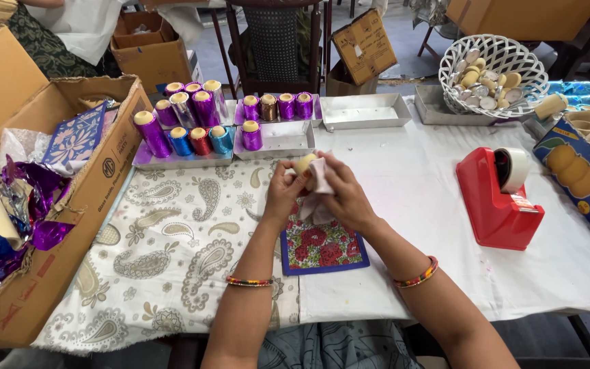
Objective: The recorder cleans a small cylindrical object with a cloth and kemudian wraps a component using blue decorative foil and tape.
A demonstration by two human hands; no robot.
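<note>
Your left hand (283, 193) and right hand (341, 195) pinch a cream spool (304, 164) in pale wrap (319, 179) above the floral mat (322, 247), wrapped spools (192, 119) filling trays, bare ones waiting in the basket (513, 51).

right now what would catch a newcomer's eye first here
Both hands, left hand and right hand, meet at the centre over a floral cloth square, wrapping a small cream cylinder in white paper. Behind them stand shiny foil-wrapped cylinders on trays; a red tape dispenser sits right.

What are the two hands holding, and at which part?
Both hands, left and right, hold a cream cylinder wrapped in whitish cloth, gripping its sides.
</note>
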